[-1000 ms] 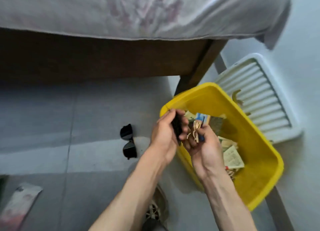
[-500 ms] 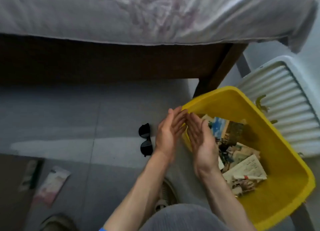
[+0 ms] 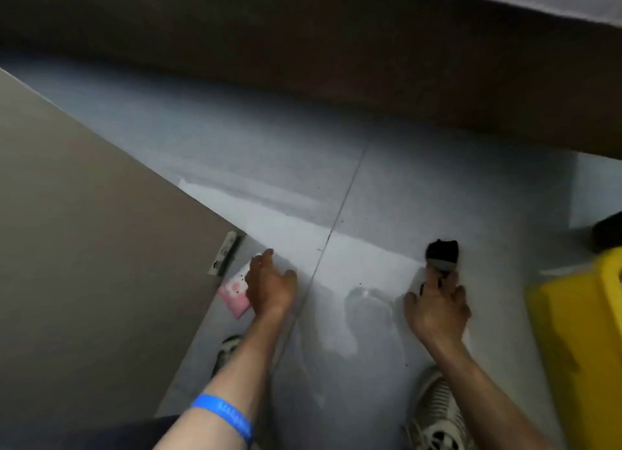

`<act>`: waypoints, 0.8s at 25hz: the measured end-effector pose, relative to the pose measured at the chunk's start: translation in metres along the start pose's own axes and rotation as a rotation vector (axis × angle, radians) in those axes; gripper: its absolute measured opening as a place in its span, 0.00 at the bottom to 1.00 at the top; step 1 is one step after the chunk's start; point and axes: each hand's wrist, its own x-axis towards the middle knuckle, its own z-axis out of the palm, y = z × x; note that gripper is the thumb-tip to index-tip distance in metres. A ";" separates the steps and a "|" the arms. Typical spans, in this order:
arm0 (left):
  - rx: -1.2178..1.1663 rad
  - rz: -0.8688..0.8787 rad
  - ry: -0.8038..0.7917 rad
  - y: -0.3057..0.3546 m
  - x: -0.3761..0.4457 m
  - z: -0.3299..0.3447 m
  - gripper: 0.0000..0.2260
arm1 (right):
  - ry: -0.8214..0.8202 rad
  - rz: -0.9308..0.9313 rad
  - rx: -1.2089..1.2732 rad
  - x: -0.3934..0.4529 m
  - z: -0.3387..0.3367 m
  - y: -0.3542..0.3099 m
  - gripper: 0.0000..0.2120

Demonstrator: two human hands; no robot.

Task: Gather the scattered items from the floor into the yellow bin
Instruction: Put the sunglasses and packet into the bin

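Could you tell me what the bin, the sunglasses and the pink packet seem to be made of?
The bin: likely moulded plastic, smooth, uniform yellow with a soft sheen. The sunglasses: dark glossy lenses, probably plastic; the frame is blurred, so that stays open. The pink packet: thin and flat with print, looks like paper or plastic film; the blur leaves it undecided.

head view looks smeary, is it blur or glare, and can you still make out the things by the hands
Head view: motion blur smears everything; soft glare lies on the grey tiled floor. The right hand grips black sunglasses, recognisable; the pink-and-white flat packet under the left hand stays unreadable.
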 end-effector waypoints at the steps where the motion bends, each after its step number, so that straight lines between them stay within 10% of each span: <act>1: 0.200 0.003 -0.027 -0.017 0.015 -0.006 0.31 | -0.004 -0.021 -0.045 0.002 0.006 0.003 0.25; 8: 0.387 -0.007 -0.172 -0.041 0.025 -0.001 0.32 | -0.127 -0.058 0.203 0.000 0.002 0.015 0.07; 13: -0.348 -0.045 -0.308 0.037 -0.042 0.018 0.28 | -0.212 0.227 0.796 -0.023 -0.038 0.014 0.12; 20: -0.794 0.295 -0.547 0.195 -0.194 0.025 0.27 | 0.350 0.066 1.388 -0.115 -0.184 0.095 0.14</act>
